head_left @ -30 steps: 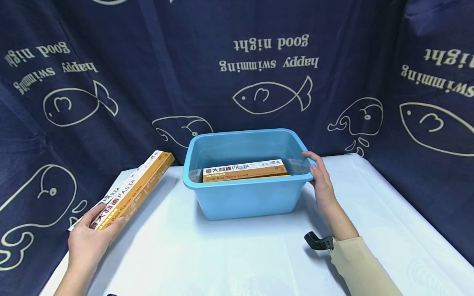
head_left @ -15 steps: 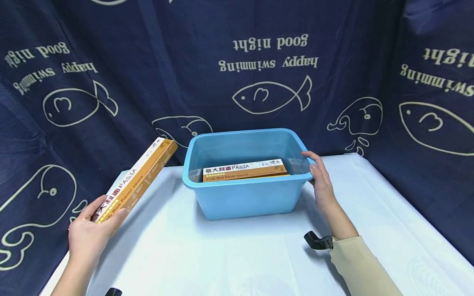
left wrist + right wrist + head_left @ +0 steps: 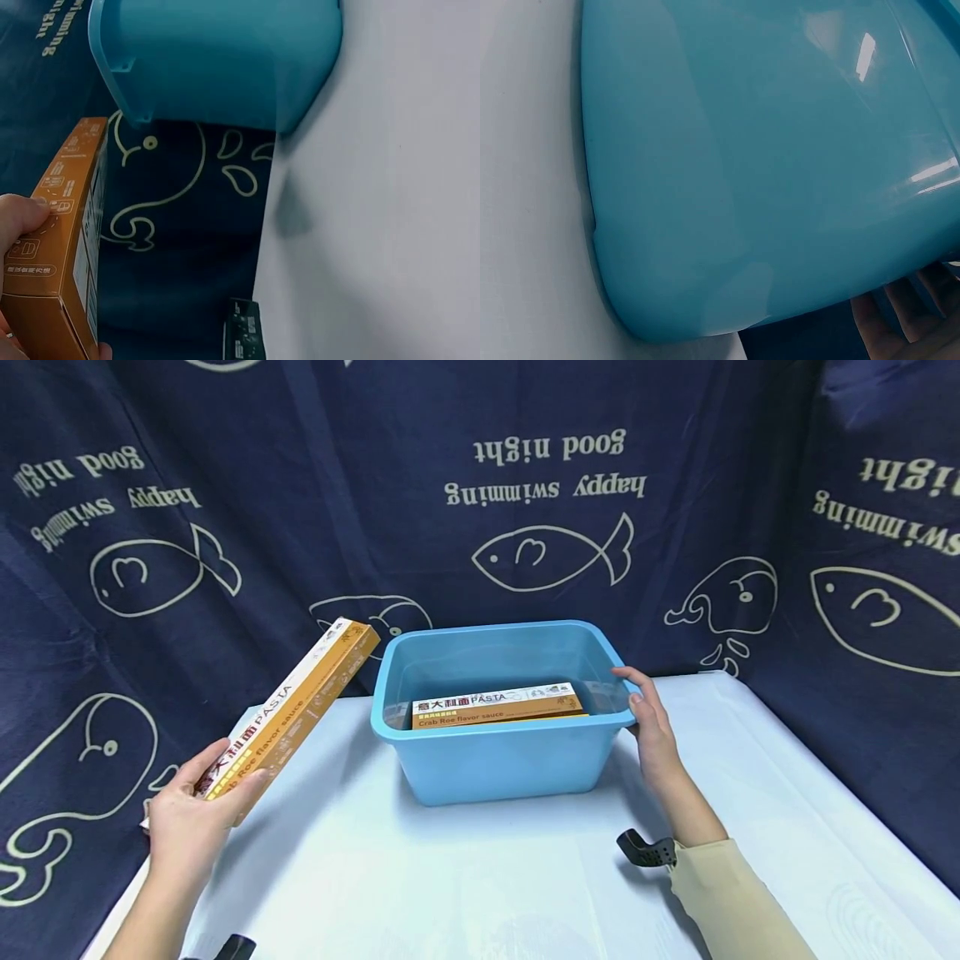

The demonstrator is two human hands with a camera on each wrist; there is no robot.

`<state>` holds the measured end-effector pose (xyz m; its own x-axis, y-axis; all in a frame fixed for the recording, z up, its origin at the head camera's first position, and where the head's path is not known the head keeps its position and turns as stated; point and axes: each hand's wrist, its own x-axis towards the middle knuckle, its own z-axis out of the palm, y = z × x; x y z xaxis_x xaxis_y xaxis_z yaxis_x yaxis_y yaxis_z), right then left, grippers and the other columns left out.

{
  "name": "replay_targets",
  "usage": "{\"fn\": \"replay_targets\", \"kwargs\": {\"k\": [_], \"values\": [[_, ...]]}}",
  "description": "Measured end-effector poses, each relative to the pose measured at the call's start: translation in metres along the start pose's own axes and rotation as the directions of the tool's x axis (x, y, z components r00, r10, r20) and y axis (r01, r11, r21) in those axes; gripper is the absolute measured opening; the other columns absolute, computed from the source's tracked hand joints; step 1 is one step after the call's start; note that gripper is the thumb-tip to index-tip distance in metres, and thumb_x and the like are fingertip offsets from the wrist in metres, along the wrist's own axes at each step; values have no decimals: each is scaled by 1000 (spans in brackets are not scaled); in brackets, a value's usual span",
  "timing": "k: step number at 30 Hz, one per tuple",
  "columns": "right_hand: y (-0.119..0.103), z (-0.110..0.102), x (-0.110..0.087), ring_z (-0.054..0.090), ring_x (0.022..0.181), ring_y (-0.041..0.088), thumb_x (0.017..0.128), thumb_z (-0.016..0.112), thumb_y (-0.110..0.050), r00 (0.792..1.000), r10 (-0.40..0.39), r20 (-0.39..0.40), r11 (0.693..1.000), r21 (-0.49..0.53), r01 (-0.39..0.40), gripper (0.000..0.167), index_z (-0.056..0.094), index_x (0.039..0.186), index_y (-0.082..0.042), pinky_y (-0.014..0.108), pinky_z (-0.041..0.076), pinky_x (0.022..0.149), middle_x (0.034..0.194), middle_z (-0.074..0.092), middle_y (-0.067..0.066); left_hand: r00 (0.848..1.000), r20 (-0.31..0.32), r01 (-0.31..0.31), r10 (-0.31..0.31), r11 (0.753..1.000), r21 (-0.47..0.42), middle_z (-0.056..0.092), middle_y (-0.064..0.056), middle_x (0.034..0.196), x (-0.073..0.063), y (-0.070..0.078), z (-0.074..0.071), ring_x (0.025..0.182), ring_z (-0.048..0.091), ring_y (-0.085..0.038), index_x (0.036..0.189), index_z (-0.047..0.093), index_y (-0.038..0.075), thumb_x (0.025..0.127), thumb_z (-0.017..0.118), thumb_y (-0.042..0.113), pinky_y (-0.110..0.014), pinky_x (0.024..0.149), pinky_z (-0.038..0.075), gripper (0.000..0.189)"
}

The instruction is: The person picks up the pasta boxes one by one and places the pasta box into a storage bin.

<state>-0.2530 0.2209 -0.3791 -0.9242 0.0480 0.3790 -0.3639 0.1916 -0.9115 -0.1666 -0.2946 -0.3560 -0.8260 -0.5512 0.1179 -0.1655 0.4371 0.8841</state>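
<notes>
My left hand [image 3: 191,814] grips the near end of a long white-and-orange pasta box [image 3: 296,706], thumb on its orange side. The box is held tilted, far end raised, left of a blue plastic bin [image 3: 502,768]. In the left wrist view, the thumb [image 3: 28,214] presses the box's orange face [image 3: 56,225]. My right hand [image 3: 652,735] holds the bin's right rim between thumb and fingers. Inside the bin lies another pasta box [image 3: 498,706], its lower part hidden by the front wall. Fingers [image 3: 877,330] show beside the bin in the right wrist view.
The bin stands on a white-covered table [image 3: 420,877], near a dark blue curtain [image 3: 420,485] with fish prints. A dark printed box end [image 3: 244,330] shows low in the left wrist view. Each wrist wears a black device, the right one [image 3: 647,849] near the sleeve.
My left hand has lifted the pasta box up and slightly right, away from another box that lay beside it. My right hand and the bin have stayed in place.
</notes>
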Motion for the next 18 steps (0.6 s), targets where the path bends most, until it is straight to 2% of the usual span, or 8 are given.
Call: {"fn": "replay_targets", "kwargs": {"k": [4,9,15,18], "values": [[0,0,0,24,149,36,102,27,-35,1000,7,-3,1000,5,-7,51,39,148,-18,71,18,115,164,25,4,1000,21,-17,17,1000,-5,54,14,116,-3,6,2,96,50,3,145,52,34,76,87,34,-12,62,51,77],[-1,0,0,24,149,36,102,27,-35,1000,10,-4,1000,6,-10,50,39,148,-17,71,18,115,164,25,4,998,26,-53,53,999,-9,53,18,112,-9,15,4,95,50,1,143,54,36,77,87,32,-14,61,51,74],[-1,0,0,23,149,37,102,27,-34,1000,4,0,1000,14,-4,51,39,148,-17,72,17,115,164,25,4,994,61,-86,86,996,3,56,13,119,-12,25,8,96,50,0,144,54,33,77,87,32,-13,62,50,75],[-1,1,0,24,149,37,102,27,-35,1000,2,-3,1000,14,-2,51,39,148,-17,72,18,115,164,25,4,989,82,-125,125,992,2,57,12,123,-12,28,9,95,50,0,144,54,32,77,87,32,-12,64,48,75]]}}
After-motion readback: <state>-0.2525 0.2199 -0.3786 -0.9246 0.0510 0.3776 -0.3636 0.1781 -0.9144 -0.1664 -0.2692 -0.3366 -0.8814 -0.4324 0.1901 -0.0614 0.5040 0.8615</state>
